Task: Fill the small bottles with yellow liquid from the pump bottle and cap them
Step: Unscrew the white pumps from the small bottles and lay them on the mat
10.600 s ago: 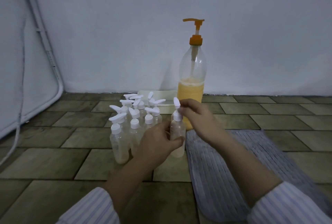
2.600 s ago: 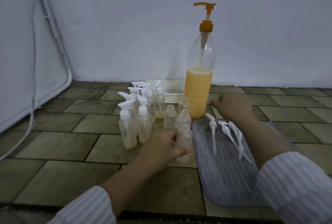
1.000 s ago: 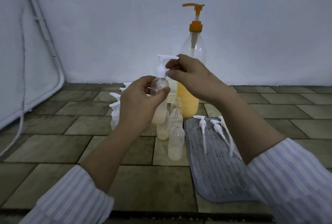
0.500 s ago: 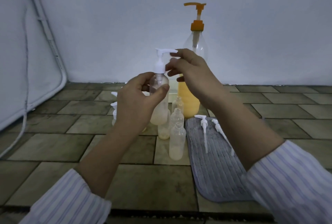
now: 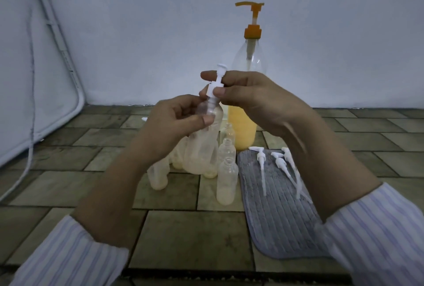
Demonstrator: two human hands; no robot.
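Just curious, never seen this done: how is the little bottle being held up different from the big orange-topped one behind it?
The small bottle is held in the air, tilted, in the left hand, while the big pump bottle stands upright on the floor. The small one's pump cap is white and pinched by the right hand; the big one's is orange and untouched. The big bottle holds far more yellow liquid. Both are clear plastic.

A grey ribbed mat (image 5: 275,223) lies on the tiled floor (image 5: 68,184). Behind stands a pale wall (image 5: 137,22), with a white cord (image 5: 31,56) hanging at left.
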